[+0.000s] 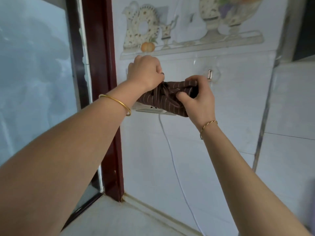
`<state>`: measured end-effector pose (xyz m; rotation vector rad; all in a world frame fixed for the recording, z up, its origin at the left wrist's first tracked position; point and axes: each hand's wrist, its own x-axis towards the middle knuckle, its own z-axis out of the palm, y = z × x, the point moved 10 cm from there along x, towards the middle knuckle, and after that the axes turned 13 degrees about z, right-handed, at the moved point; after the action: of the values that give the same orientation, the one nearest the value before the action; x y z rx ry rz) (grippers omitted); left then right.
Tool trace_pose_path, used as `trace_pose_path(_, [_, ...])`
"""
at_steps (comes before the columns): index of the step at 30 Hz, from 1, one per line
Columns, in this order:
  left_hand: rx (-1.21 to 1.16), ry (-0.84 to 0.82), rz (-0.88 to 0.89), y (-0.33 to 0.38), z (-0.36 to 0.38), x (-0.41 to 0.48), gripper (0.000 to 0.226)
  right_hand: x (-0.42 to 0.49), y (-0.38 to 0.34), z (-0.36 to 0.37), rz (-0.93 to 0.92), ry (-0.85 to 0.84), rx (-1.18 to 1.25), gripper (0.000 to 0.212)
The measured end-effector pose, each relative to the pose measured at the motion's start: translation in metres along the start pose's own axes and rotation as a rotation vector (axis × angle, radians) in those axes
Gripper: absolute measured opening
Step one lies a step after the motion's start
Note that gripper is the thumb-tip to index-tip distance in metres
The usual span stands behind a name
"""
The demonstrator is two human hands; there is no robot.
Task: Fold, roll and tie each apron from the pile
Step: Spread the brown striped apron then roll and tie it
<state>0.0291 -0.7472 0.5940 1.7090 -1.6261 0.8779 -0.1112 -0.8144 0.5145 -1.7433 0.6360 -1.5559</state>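
Observation:
A brown apron with thin pale stripes (163, 103) is rolled into a tight bundle with its straps wound and knotted around the middle. I hold it up in the air in front of a tiled wall. My left hand (144, 72) is curled at the bundle's upper left end and pinches a strap there. My right hand (198, 97) grips the bundle's right end, fingers over the top and thumb pressed on the front. No pile of aprons is in view.
A white socket strip (150, 110) is fixed to the wall just behind the bundle, with a white cable (172, 155) hanging down to the counter. A metal hook (209, 74) sits on the wall to the right. A dark red frame (102, 65) and glass pane stand left.

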Motion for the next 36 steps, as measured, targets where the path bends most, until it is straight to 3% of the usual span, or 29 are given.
trace_pose_path(5, [-0.093,-0.124,0.105,0.045,0.028,0.029,0.003,0.013,0.005,-0.054,0.045,0.155,0.088,0.032])
trace_pose_path(12, [-0.401,-0.122,0.051,0.082,0.067,0.068,0.011,0.032,-0.004,-0.112,0.03,0.361,-0.016,0.051])
trace_pose_path(20, [-0.477,-0.101,-0.049,0.08,0.104,0.088,0.007,0.076,-0.005,-0.119,0.089,0.331,-0.3,0.041])
trace_pose_path(32, [-0.418,-0.035,-0.054,0.076,0.108,0.106,0.008,0.102,0.007,-0.124,0.137,0.322,-0.298,0.029])
trace_pose_path(36, [-0.637,-0.083,-0.288,0.067,0.119,0.101,0.009,0.107,0.01,-0.124,0.145,0.311,-0.264,0.027])
